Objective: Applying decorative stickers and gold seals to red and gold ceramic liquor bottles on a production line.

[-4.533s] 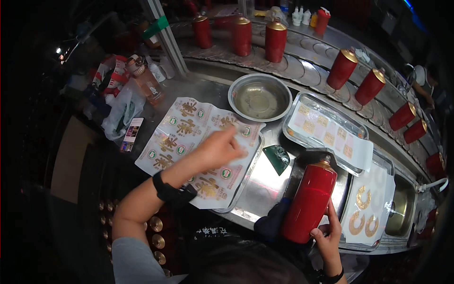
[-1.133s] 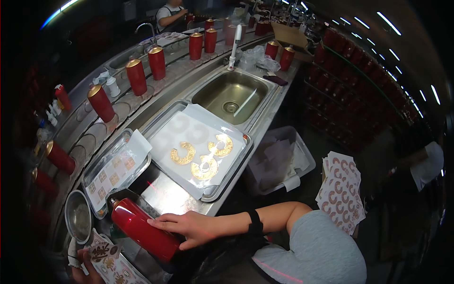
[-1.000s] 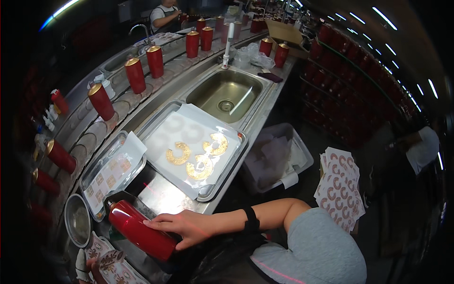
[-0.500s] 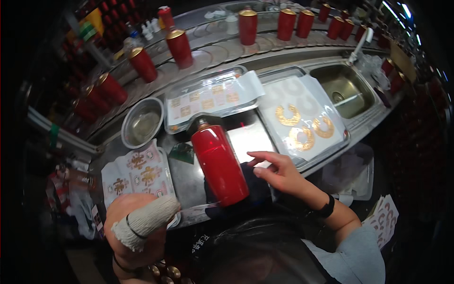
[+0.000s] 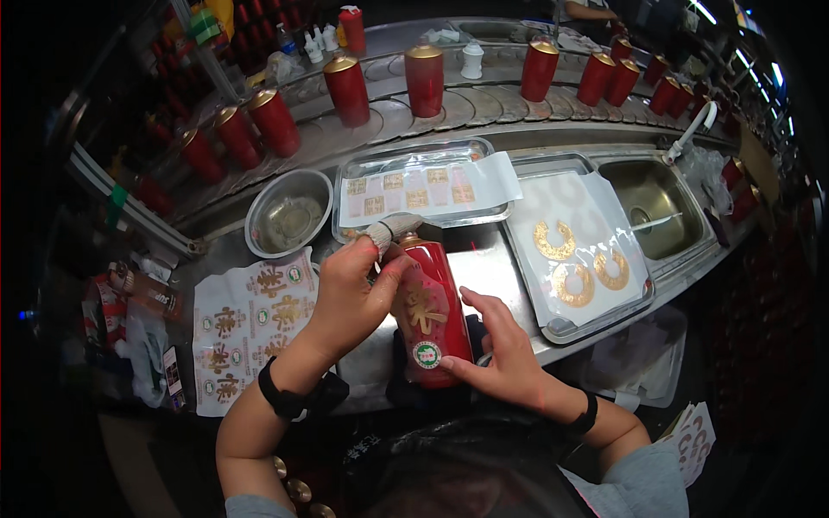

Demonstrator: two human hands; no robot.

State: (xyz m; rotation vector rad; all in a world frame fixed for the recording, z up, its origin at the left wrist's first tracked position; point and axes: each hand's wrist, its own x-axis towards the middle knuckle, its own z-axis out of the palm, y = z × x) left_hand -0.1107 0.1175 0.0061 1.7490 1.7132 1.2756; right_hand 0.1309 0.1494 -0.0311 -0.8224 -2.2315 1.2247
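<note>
A glossy red bottle (image 5: 458, 320) lies tilted in front of me, its neck pointing away. Over its left front is a clear decal (image 5: 424, 318) with a gold character and a round green-and-white emblem. My left hand (image 5: 358, 289) has its thumb and fingers closed at the upper left edge of this decal; one finger wears a white cloth wrap (image 5: 393, 230) that reaches past the bottle's neck. My right hand (image 5: 505, 350) grips the bottle's lower right side, its thumb on the front beside the emblem. The bottle rests on a dark cloth or stand, mostly hidden.
Left are a sheet of gold decals (image 5: 246, 332) and a metal bowl (image 5: 259, 233). Beyond the bottle, a tray (image 5: 414, 155) holds small square decals; a right tray (image 5: 574, 332) holds ring-shaped ones. A sink (image 5: 656, 207) stands farther right. Red bottles (image 5: 425, 82) line a conveyor behind.
My left hand has come from the lower left to the bottle, bringing a decal onto its front. My right hand has closed in on the bottle's side. The conveyor bottles have shifted.
</note>
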